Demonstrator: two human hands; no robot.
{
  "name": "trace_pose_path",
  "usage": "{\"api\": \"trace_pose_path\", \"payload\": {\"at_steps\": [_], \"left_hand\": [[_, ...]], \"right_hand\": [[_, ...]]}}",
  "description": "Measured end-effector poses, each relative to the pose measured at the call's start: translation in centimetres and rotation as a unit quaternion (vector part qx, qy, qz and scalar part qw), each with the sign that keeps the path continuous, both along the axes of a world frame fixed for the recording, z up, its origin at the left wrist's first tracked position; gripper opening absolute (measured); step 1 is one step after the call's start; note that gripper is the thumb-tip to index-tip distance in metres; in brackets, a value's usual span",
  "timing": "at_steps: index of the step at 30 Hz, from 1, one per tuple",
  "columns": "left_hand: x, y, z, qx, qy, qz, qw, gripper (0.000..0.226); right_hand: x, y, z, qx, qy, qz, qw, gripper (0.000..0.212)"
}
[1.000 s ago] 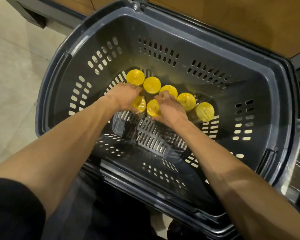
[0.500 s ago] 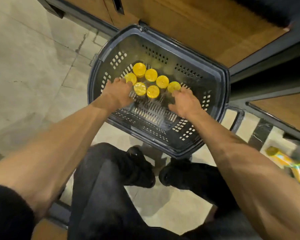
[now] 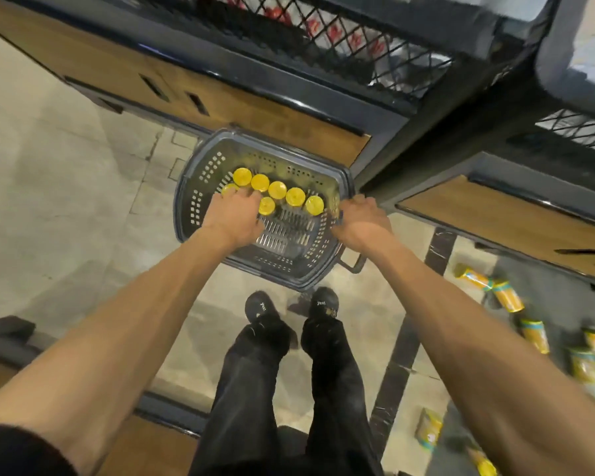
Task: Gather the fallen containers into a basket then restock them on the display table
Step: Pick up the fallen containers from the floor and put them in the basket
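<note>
Left hand (image 3: 234, 218) on yellow-lidded containers (image 3: 277, 189) in basket (image 3: 190, 187), grip unclear; right hand (image 3: 361, 221) grips basket rim.

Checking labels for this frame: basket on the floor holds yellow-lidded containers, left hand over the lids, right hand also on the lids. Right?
No. The right hand is at the right rim of the basket, not on the lids. The rest holds: yellow-lidded containers in the basket on the floor, left hand over them. Head view shows it.

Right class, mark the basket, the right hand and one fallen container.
basket (image 3: 189, 187), head view, left wall.
right hand (image 3: 361, 222), head view, back of hand.
fallen container (image 3: 509, 298), head view, orange body.
</note>
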State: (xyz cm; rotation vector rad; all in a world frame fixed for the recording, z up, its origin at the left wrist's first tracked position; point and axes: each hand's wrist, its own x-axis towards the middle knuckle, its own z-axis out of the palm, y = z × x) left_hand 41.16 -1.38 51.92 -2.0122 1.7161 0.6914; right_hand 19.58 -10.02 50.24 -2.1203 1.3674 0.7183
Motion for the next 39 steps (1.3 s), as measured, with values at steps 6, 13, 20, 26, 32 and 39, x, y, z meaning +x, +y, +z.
{"api": "trace_pose_path", "payload": {"at_steps": [6, 13, 20, 26, 32, 39], "left_hand": [[-3.5, -2.7, 2.6, -0.017, 0.014, -0.044, 0.999, 0.051], [-9.7, -3.3, 5.4, -0.037, 0.058, -0.157, 0.985, 0.052], [-19.6, -5.3, 7.1, -0.036, 0.05, -0.287, 0.956, 0.051], [-34.2, -5.0, 10.3, -0.037, 0.075, -0.355, 0.931, 0.048], [-45.0, -1.5, 12.2, -0.007, 0.099, -0.406, 0.908, 0.052], [-56.5, 0.1, 12.8, -0.017, 0.111, -0.493, 0.863, 0.046]], "right_hand": [[-5.4, 0.5, 2.3, -0.042, -0.02, -0.074, 0.996, 0.057], [-12.8, 4.9, 3.7, -0.056, -0.011, -0.211, 0.976, 0.057], [-23.4, 10.6, 6.3, -0.088, -0.007, -0.363, 0.928, 0.053], [-34.8, 16.2, 10.1, -0.093, -0.014, -0.457, 0.885, 0.054], [-46.0, 22.6, 12.6, -0.081, 0.001, -0.526, 0.847, 0.052], [-54.2, 29.8, 12.5, -0.072, 0.007, -0.624, 0.778, 0.057]]}}
